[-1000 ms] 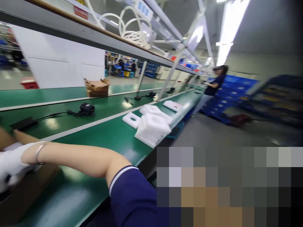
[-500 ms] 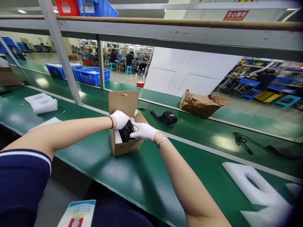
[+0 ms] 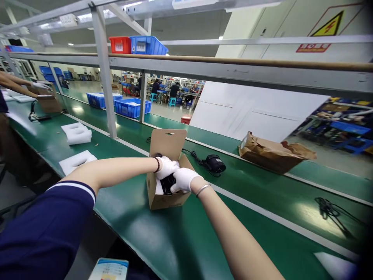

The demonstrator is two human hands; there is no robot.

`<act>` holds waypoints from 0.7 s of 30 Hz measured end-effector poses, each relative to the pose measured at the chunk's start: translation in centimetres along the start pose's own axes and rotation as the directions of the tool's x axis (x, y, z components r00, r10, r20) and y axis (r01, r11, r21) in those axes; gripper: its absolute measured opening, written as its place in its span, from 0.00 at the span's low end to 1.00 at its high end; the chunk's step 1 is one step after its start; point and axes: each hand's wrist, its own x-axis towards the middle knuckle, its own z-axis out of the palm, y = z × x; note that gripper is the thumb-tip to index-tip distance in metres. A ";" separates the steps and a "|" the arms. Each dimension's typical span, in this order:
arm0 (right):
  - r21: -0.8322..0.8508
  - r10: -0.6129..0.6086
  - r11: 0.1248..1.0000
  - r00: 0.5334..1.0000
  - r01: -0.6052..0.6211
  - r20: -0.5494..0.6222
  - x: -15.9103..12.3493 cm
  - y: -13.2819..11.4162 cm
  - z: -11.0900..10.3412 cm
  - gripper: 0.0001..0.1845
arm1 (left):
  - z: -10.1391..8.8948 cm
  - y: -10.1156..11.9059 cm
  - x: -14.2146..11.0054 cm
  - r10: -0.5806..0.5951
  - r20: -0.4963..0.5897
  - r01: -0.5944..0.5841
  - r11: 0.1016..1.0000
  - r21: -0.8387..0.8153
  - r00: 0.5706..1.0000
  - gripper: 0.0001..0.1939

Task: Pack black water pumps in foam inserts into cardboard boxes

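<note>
**Left hand and right hand pressed together in carton**

Black bundle just under both: 6 o'clock from left hand, 9 o'clock from right hand; both curled down onto it, any pinch hidden; black device at 2 o'clock from carton, on green conveyor.
</note>
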 end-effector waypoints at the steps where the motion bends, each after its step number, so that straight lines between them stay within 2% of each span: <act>1: -0.020 -0.004 1.000 1.000 0.004 0.000 -0.1 0.0 0.1 0.27 | -0.4 -0.2 -0.5 0.005 0.006 -0.005 1.000 -0.003 1.000 0.45; 3: -0.061 -0.022 0.998 1.000 0.021 -0.012 -0.4 0.1 0.5 0.27 | -1.2 -0.5 -1.9 -0.012 -0.008 0.012 1.000 0.011 1.000 0.38; 6: -0.085 -0.060 0.995 0.997 0.057 -0.038 -0.9 0.3 1.4 0.26 | -2.3 -0.9 -4.4 -0.193 -0.067 0.195 0.981 0.023 0.979 0.23; 8: -0.057 -0.090 0.994 0.995 0.088 -0.033 -0.9 0.6 1.9 0.21 | -2.9 -1.2 -5.3 -0.299 -0.064 0.299 0.954 -0.009 0.952 0.19; 9: -0.024 -0.098 0.995 0.995 0.097 -0.031 -0.9 0.8 2.0 0.18 | -3.1 -1.5 -5.4 -0.314 -0.047 0.312 0.949 -0.030 0.948 0.19; 11: 0.115 -0.105 0.987 0.993 0.110 -0.046 -0.9 1.3 2.2 0.20 | -3.5 -2.0 -5.1 -0.273 -0.015 0.271 0.960 -0.073 0.962 0.20; 13: 0.320 -0.079 0.941 0.991 0.109 -0.104 -0.9 1.8 2.3 0.28 | -3.8 -2.6 -4.2 -0.203 0.012 0.203 0.972 -0.122 0.979 0.22; 15: 0.441 -0.051 0.889 0.984 0.122 -0.169 -1.0 2.2 2.5 0.36 | -3.7 -2.8 -3.3 -0.140 0.042 0.145 0.975 -0.170 0.989 0.21; 18: 0.331 -0.048 0.936 0.977 0.117 -0.210 -0.7 2.3 2.7 0.38 | -2.9 -2.7 -2.2 -0.114 0.069 0.127 0.966 -0.224 0.991 0.17; 21: 0.194 -0.081 0.973 0.974 0.123 -0.209 0.0 2.0 2.9 0.32 | -1.9 -2.7 -2.0 -0.144 0.039 0.149 0.948 -0.282 0.989 0.19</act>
